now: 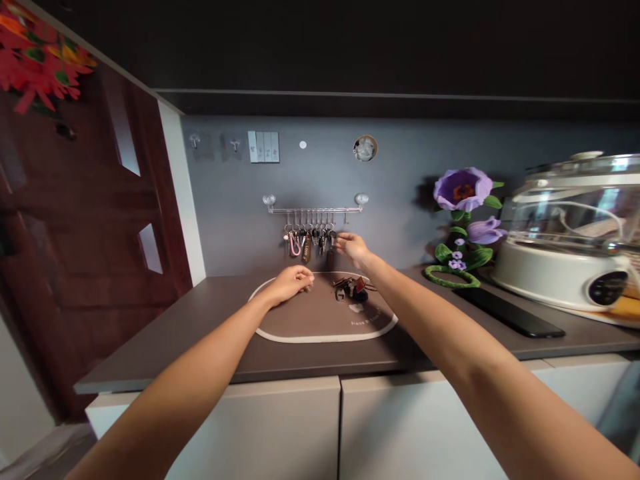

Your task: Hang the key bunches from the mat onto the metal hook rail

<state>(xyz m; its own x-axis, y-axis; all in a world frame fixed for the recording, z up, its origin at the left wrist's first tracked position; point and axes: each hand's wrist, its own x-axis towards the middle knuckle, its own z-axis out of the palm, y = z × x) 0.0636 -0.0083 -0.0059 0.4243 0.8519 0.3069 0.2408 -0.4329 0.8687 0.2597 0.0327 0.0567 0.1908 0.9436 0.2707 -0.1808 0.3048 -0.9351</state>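
Right hand (353, 248) pinches a key (332, 235) hanging on the wall rail (314, 210); left hand (291, 282), loosely curled and empty, rests on the mat (320, 320) near the surface's back edge.

1. The right hand (353, 248) reaches up to the keys (310, 241) hanging from the hook rail (315, 210) on the wall.
2. The left hand (291, 283) rests curled on the oval mat (325, 320) on the table (200, 333).
3. A key bunch (351, 288) lies on the mat, just below the right hand.
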